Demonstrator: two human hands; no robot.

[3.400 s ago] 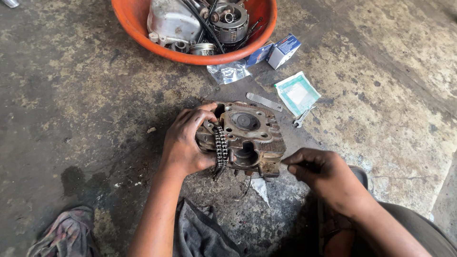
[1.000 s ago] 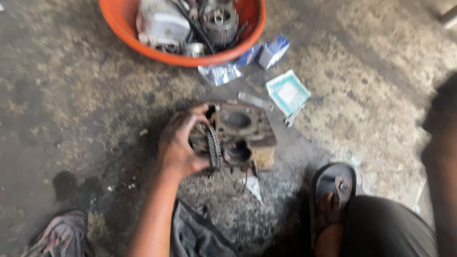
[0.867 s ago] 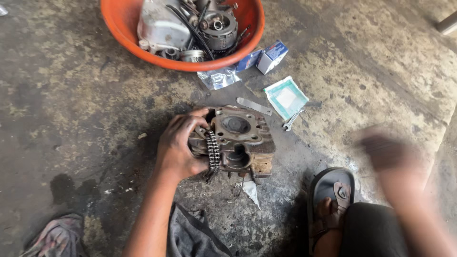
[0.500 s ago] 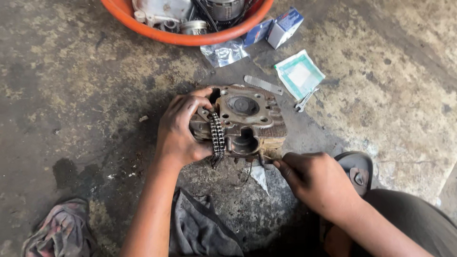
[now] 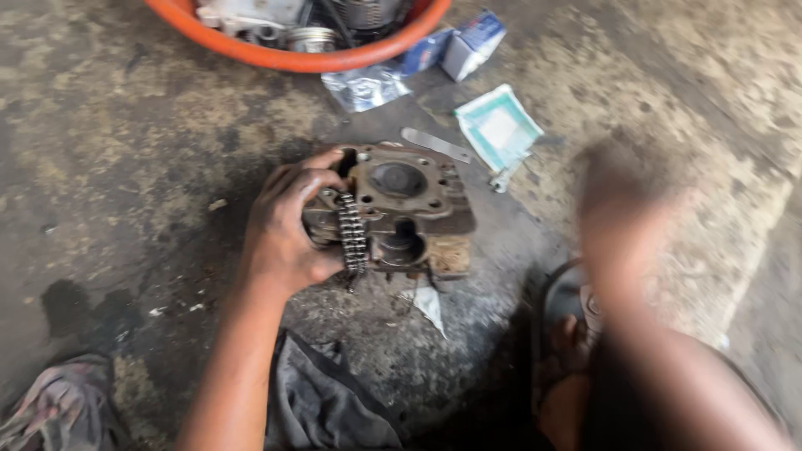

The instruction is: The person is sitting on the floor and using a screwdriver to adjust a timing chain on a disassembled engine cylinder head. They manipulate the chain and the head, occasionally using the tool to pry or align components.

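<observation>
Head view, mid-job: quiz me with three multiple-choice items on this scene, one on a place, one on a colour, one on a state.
1. Where does the chain lie?
A. In the basin
B. Over the engine part's left side, by the left hand
C. On the rag

2. What colour is the basin at the top?
A. Orange
B. Blue
C. Green

3. What is the left hand doing?
A. Hanging free in the air
B. Resting flat on the floor
C. Gripping the engine part

Answers:
1 B, the chain hangs down the part's left edge beside the fingers.
2 A, its rim is plainly orange.
3 C, the fingers wrap the part's left edge, while the right hand is a blur above the floor, off the part.
</observation>
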